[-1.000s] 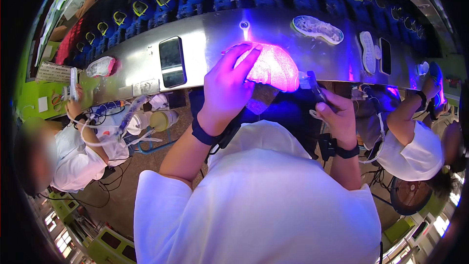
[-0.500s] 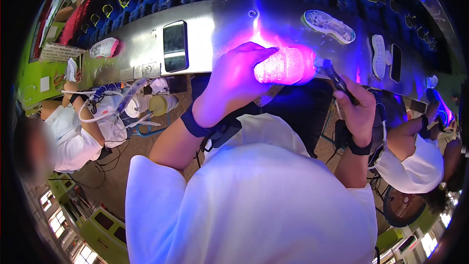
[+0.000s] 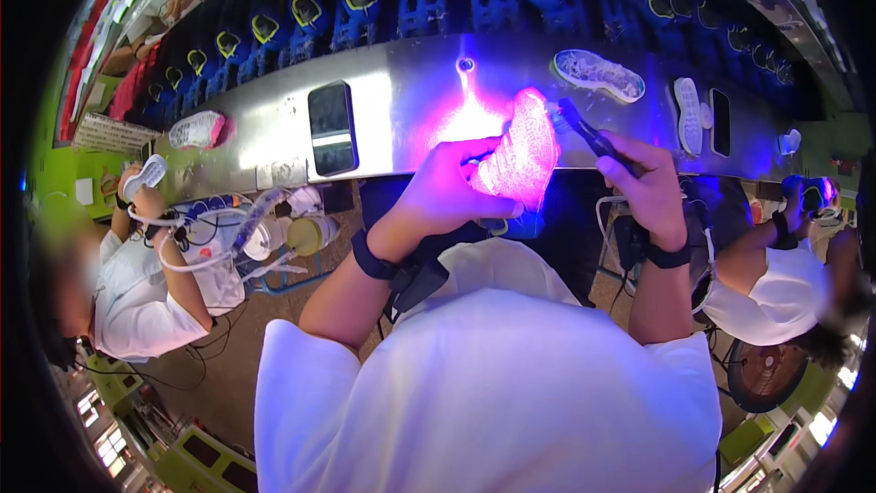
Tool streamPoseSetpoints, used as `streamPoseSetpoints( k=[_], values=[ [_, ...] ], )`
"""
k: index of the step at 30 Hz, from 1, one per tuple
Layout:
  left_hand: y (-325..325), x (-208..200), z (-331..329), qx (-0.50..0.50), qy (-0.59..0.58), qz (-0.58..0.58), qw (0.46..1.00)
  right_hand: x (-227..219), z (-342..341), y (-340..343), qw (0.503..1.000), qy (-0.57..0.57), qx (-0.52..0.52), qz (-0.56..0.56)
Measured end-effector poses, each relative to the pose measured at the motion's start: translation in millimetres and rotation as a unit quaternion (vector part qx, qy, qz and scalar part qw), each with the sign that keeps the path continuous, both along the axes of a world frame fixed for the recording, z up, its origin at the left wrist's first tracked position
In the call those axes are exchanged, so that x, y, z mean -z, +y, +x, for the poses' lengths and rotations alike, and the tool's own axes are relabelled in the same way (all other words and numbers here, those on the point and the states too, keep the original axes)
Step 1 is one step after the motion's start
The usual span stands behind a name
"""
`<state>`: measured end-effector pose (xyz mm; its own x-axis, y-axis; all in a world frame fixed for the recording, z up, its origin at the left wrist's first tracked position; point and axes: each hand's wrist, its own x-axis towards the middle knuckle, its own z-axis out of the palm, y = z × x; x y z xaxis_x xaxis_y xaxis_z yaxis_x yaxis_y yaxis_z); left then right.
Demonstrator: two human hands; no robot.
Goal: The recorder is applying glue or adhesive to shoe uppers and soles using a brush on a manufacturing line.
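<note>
My left hand (image 3: 444, 184) grips a shoe upper (image 3: 522, 151) from its left side, the fingers wrapped round its lower part. Strong violet light makes the upper glow pink, so its surface detail is washed out. One narrow end points up and away from me; a dark, yellow-edged part shows at the bottom. In my right hand (image 3: 650, 184) is a black-handled brush (image 3: 593, 137), pinched between thumb and fingers. Its bristles are close to the upper's right edge; whether they touch it I cannot tell.
A metal bench (image 3: 401, 91) holds a phone (image 3: 332, 128), a white sole (image 3: 599, 74), another sole (image 3: 688, 116), a second phone (image 3: 720, 123) and a pink-edged sole (image 3: 196, 130). Behind it runs a dark rack (image 3: 429, 0) with several yellow-edged shoes. People sit on both sides.
My left hand has turned the shoe upper from lying sideways to pointing away from me. The brush has moved left and a little away from me. The whole view has shifted slightly.
</note>
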<state>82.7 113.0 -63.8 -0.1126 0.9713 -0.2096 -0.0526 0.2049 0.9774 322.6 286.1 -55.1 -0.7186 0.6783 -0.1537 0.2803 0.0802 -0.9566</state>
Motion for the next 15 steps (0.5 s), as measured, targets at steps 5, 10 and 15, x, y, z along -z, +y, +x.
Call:
streamPoseSetpoints(
  k=[5,10,15],
  values=[
    [-8,-2,-7,-0.009,-0.169,-0.002,0.986,-14,-7,-3,0.998,-0.029,-0.042,-0.032],
    [-15,-17,-8,-0.048,-0.126,-0.061,0.989,-4,-6,-14,0.998,-0.033,-0.045,-0.003],
    [-15,-7,-1,-0.087,-0.215,-0.102,0.967,8,2,-33,0.998,-0.037,-0.024,-0.044]
  ],
)
